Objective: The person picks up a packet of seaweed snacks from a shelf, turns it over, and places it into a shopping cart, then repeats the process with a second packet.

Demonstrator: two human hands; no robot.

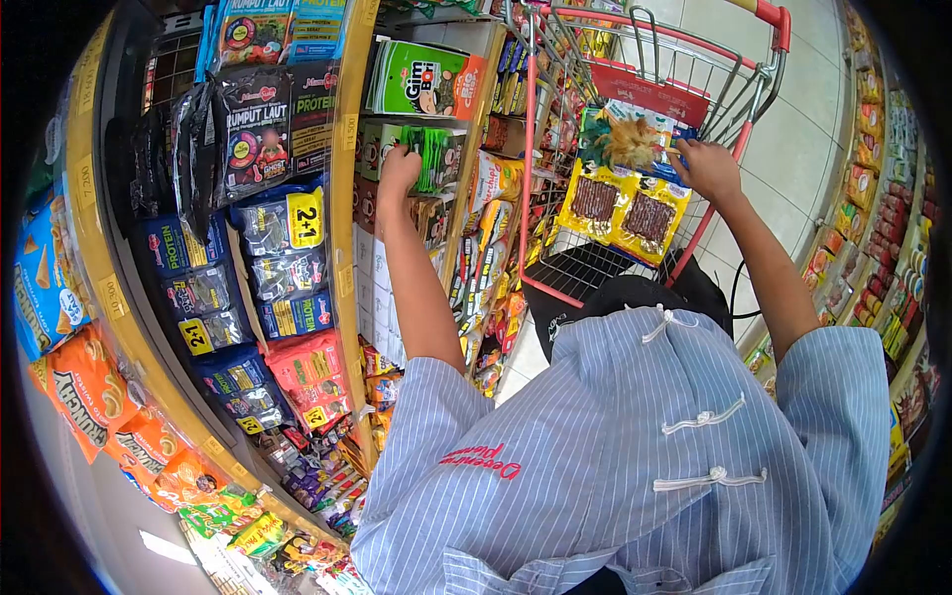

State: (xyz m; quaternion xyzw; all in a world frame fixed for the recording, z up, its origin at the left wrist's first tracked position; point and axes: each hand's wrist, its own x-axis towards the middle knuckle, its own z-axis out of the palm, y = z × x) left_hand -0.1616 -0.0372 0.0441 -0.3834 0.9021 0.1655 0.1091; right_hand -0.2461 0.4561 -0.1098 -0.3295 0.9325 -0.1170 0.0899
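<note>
My left hand (399,171) reaches into the shelf on the left, its fingers closed at the edge of a row of thin green snack packets (434,159) standing in an open display box. The fingertips are partly hidden. My right hand (709,169) is over the shopping cart, closed around the thin handle of a feather duster. Tan and greenish feathers of the feather duster (631,142) lie over the packages in the cart. Below them, two yellow packs with clear windows (620,210) show dark brown contents.
The shopping cart (528,149) with red edges stands ahead of me. Black and blue seaweed packs (260,129) and green Gimbori packs (421,79) fill the left shelves. Orange Crunchy bags (87,392) hang at far left. More snack shelves (863,208) line the right side.
</note>
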